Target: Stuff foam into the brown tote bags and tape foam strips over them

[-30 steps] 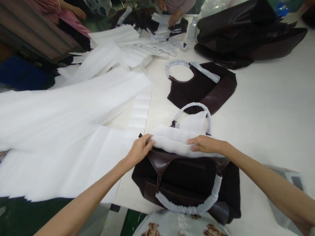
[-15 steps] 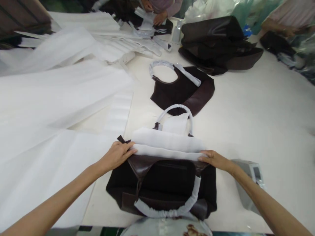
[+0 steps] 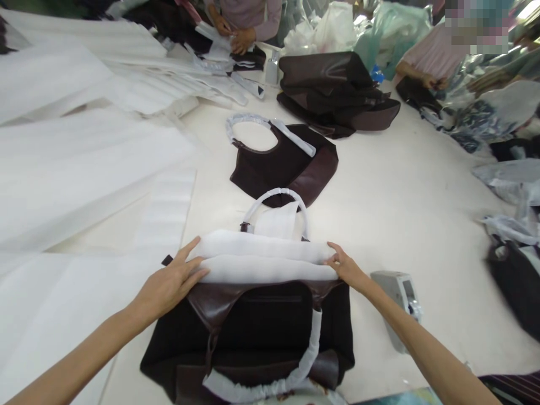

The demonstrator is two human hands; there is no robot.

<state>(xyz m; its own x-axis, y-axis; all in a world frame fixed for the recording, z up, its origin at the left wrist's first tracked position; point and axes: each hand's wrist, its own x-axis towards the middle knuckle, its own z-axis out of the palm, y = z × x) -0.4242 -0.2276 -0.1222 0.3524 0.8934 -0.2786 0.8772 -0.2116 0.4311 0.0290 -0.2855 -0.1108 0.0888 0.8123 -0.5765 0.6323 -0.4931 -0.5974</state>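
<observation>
Hands on the foam now. At the near edge of the cream-white bench (image 3: 422, 185) lies a dark brown leather handbag (image 3: 261, 326), flat on its side, mouth facing away. Over its open top sits a folded white foam sheet (image 3: 261, 260), two puffy layers stacked. Left hand (image 3: 169, 284) lies spread and flat, fingers pressing the foam's left end and not clenched round anything. Right hand (image 3: 346, 268) pinches the foam's right end with its fingertips. By my judgement the step in hand is squaring the padding at the bag's mouth; the next move would call for even pressure from both ends, so the layers go down together and don't spring back out.

Count time. Handles on this bag: two, each wrapped in white foam, the near handle (image 3: 270, 382) and the far handle (image 3: 276, 197). Just right of the bag, one grey handheld device (image 3: 399, 292). Towards the middle of the bench, one second brown bag (image 3: 287, 163) lying flat, handle wrapped too. Along the left edge, large white foam sheets (image 3: 84, 169), too overlapped to count. At the far edge, one pile of dark brown bags (image 3: 333, 90), number unclear, and two co-workers' sleeves visible, pink (image 3: 257, 11) and pale (image 3: 426, 53).
</observation>
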